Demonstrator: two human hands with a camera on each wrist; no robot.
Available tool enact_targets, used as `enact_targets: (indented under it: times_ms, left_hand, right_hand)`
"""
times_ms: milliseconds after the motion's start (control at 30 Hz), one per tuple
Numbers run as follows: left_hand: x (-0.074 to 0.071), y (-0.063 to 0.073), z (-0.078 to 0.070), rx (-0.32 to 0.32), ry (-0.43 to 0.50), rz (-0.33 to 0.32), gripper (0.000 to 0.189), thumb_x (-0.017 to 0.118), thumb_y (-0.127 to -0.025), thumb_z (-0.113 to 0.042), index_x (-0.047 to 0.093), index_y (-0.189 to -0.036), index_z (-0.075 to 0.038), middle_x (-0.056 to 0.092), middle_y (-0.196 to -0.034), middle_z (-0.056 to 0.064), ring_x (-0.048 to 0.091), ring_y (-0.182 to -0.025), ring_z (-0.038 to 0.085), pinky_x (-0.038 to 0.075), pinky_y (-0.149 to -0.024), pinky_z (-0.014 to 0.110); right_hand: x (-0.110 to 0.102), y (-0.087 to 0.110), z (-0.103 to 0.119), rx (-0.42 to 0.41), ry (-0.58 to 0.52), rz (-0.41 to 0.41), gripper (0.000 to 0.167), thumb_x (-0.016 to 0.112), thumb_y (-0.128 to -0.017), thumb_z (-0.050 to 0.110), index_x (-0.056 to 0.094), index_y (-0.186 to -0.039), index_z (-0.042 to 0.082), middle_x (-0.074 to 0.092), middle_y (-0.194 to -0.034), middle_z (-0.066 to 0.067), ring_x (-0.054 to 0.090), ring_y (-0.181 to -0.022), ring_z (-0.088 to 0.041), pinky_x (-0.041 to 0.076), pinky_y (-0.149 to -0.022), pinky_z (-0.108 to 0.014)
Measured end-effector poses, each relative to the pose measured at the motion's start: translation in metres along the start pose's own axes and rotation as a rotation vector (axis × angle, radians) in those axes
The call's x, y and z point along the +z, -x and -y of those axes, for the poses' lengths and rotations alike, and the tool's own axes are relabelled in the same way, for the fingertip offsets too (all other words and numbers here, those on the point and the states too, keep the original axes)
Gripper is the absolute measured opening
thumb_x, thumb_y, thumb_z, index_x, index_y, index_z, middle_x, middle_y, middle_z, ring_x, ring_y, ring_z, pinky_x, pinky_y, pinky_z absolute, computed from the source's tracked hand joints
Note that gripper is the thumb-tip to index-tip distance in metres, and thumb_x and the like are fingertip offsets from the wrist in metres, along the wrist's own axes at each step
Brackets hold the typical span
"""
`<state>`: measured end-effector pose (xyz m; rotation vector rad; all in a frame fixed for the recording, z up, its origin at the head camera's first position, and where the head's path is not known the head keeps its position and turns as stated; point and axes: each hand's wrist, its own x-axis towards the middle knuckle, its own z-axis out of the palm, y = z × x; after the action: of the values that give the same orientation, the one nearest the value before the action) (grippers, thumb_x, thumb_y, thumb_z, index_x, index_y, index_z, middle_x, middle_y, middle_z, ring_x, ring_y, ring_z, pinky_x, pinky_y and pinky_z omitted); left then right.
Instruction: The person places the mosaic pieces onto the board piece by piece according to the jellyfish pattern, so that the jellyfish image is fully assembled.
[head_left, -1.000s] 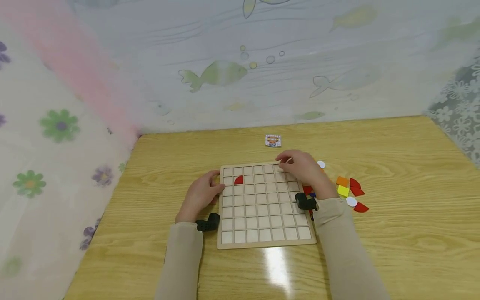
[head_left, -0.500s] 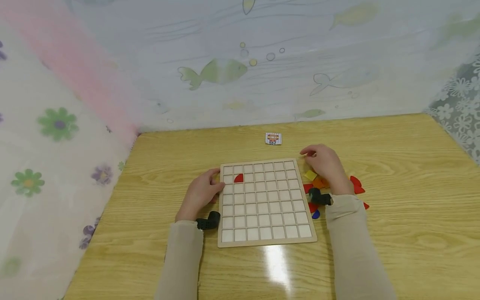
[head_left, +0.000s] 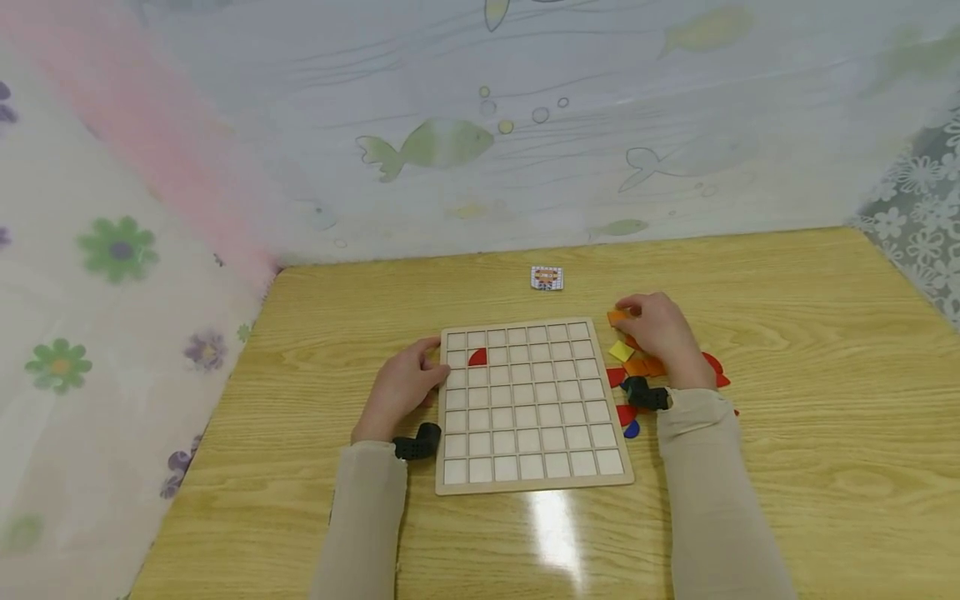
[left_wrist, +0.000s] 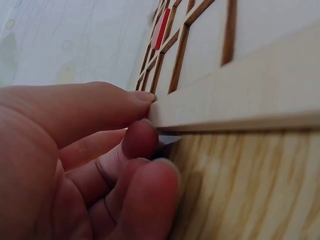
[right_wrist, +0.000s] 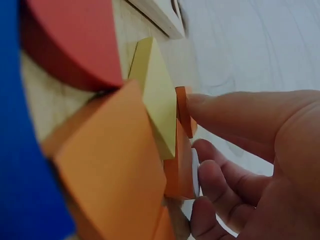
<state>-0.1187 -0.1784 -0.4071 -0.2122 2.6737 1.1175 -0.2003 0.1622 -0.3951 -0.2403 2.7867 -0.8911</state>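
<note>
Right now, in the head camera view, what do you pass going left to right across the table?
Left hand → red quarter-circle piece in the wooden grid board → yellow square piece → right hand, pinching an orange piece.

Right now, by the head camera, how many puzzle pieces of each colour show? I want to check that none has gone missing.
Red pieces: 6, one in the board, one a sliver
Orange pieces: 2, one pinched by the right hand
Yellow piece: 1
Blue piece: 1
Total: 10; the hand may hide more.
</note>
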Motion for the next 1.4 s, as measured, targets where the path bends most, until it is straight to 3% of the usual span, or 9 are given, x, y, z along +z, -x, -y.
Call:
enact_targets:
  times_ms: [200, 500, 833, 1033, 1400]
  left_hand:
    - [-0.001, 0.000, 0.000, 0.006, -0.005, -0.008, 0.052, 0.057, -0.086, -0.026, 0.039, -0.135, -0.020, 0.059, -0.077, 0.000, 0.055, -0.052, 0.017, 0.042, -0.049, 0.028]
    - [0.001, -0.001, 0.001, 0.006, -0.005, -0.007, 0.052, 0.058, -0.086, -0.027, 0.039, -0.134, -0.020, 0.058, -0.076, 0.001, 0.054, -0.051, 0.017, 0.041, -0.048, 0.028]
    - [0.001, -0.002, 0.001, 0.002, -0.013, -0.011, 0.052, 0.058, -0.086, -0.028, 0.040, -0.134, -0.020, 0.058, -0.076, 0.001, 0.055, -0.051, 0.017, 0.042, -0.049, 0.028]
    - [0.001, -0.003, 0.000, -0.005, -0.023, -0.011, 0.052, 0.058, -0.086, -0.028, 0.039, -0.134, -0.020, 0.058, -0.076, 0.000, 0.055, -0.051, 0.017, 0.042, -0.050, 0.028]
    - [0.002, -0.002, 0.001, 0.003, -0.015, -0.020, 0.051, 0.058, -0.086, -0.028, 0.041, -0.134, -0.020, 0.058, -0.077, 0.000, 0.055, -0.051, 0.017, 0.043, -0.051, 0.029]
  right_hand:
    - [0.000, 0.000, 0.001, 0.027, -0.035, 0.027, 0.034, 0.057, -0.087, 0.021, 0.053, -0.113, 0.000, 0.050, -0.108, -0.020, 0.045, -0.092, -0.032, 0.040, -0.080, -0.043]
    - [-0.001, 0.000, 0.007, 0.033, -0.112, 0.150, 0.030, 0.053, -0.089, 0.026, 0.052, -0.110, 0.004, 0.053, -0.106, -0.016, 0.051, -0.083, -0.028, 0.043, -0.071, -0.035]
    - [0.001, -0.004, 0.013, -0.046, -0.085, 0.063, 0.028, 0.053, -0.090, 0.026, 0.058, -0.111, 0.008, 0.055, -0.100, -0.012, 0.050, -0.080, -0.024, 0.040, -0.076, -0.036]
    - [0.007, -0.006, 0.023, -0.084, -0.113, 0.041, 0.025, 0.053, -0.090, 0.026, 0.059, -0.108, 0.010, 0.057, -0.097, -0.009, 0.052, -0.080, -0.024, 0.043, -0.070, -0.035]
    - [0.029, -0.010, 0.053, -0.187, -0.126, 0.085, 0.020, 0.057, -0.088, 0.022, 0.062, -0.104, 0.012, 0.060, -0.093, -0.004, 0.055, -0.077, -0.019, 0.043, -0.075, -0.035]
